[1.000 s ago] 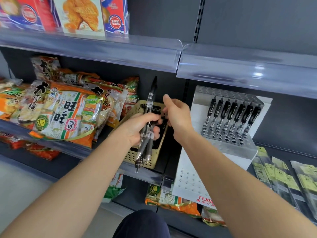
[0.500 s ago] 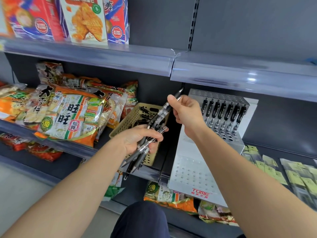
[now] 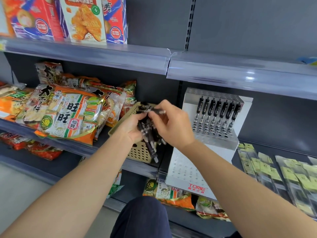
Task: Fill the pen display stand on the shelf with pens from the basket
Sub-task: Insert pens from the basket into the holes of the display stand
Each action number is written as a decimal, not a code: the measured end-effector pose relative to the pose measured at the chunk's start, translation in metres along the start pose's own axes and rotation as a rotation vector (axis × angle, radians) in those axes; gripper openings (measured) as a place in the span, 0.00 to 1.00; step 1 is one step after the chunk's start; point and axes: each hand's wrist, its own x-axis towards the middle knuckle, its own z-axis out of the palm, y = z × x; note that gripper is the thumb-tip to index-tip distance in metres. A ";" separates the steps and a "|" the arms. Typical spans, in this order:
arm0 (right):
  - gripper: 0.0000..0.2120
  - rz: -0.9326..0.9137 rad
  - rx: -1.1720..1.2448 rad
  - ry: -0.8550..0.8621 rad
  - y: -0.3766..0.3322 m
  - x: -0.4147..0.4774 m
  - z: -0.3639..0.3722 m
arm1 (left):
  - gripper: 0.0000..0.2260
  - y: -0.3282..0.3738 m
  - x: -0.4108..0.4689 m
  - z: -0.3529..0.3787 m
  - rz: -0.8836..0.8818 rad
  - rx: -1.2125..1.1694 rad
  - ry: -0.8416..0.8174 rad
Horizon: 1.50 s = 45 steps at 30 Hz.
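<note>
My left hand [image 3: 133, 128] grips a bundle of black pens [image 3: 149, 143], tips pointing down, in front of the beige perforated basket [image 3: 139, 152] on the middle shelf. My right hand [image 3: 172, 125] pinches one black pen [image 3: 155, 110] at the top of that bundle, held roughly level. The white stepped pen display stand [image 3: 186, 170] sits to the right of the basket. Its upper tier carries a row of several black pens [image 3: 217, 115] standing upright. The lower tier's holes are bare. The basket's inside is mostly hidden behind my hands.
Snack bags [image 3: 68, 115] lie on the shelf left of the basket. Boxes [image 3: 82, 19] stand on the top shelf. Packaged items in clear sleeves [image 3: 281, 174] lie right of the stand. More snack bags [image 3: 169, 194] fill the shelf below. My knee [image 3: 144, 219] is at the bottom.
My right hand came back from near the stand to the bundle and now pinches a pen at its top. The bundle in my left hand has swung more upright.
</note>
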 end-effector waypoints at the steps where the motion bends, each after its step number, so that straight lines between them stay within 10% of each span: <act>1: 0.08 -0.050 -0.045 -0.013 0.002 -0.004 0.002 | 0.13 0.000 0.000 0.003 0.020 -0.011 0.029; 16: 0.04 0.161 -0.060 -0.249 0.012 -0.011 0.001 | 0.11 -0.002 0.017 0.000 0.060 -0.119 0.102; 23: 0.38 0.137 -0.100 -0.455 0.009 -0.019 -0.005 | 0.09 0.010 0.030 -0.008 0.134 -0.253 0.209; 37: 0.11 -0.203 -0.060 -0.093 0.026 -0.024 0.009 | 0.07 0.013 0.037 -0.018 0.209 -0.328 0.315; 45: 0.11 0.812 0.848 0.136 0.011 0.023 -0.025 | 0.09 0.007 0.035 -0.025 0.177 -0.228 0.305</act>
